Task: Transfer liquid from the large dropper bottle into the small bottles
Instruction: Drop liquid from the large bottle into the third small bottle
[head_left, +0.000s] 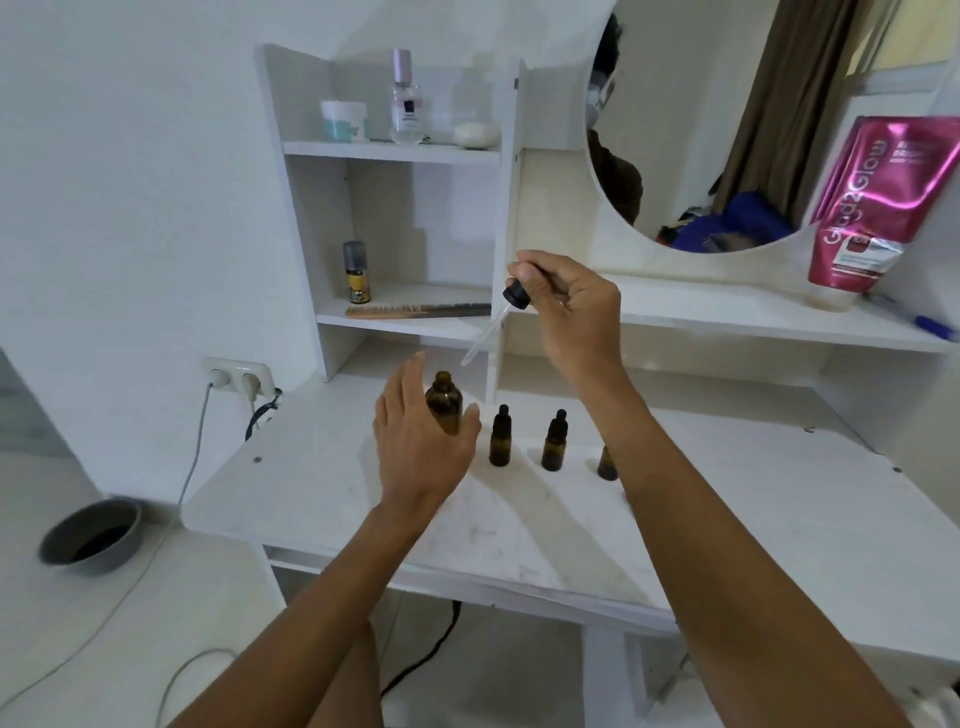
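Note:
The large amber bottle (444, 402) stands uncapped on the white table (753, 519), and my left hand (418, 441) is wrapped loosely around its left side, thumb at its right. My right hand (569, 306) holds the dropper (501, 314) by its black cap, above and right of the bottle. The glass pipette slants down-left, its tip above the bottle mouth and clear of it. To the right stand two small amber bottles (500, 437) (554, 441) with black dropper caps. A third small bottle (607, 462) is partly hidden behind my right forearm.
A white shelf unit (311, 218) behind holds a comb (418, 310), a small spray can (357, 273) and cosmetics. A round mirror (727, 130) and a pink pouch (878, 202) are at the right. A wall socket (239, 375) and grey bowl (91, 535) are at the left.

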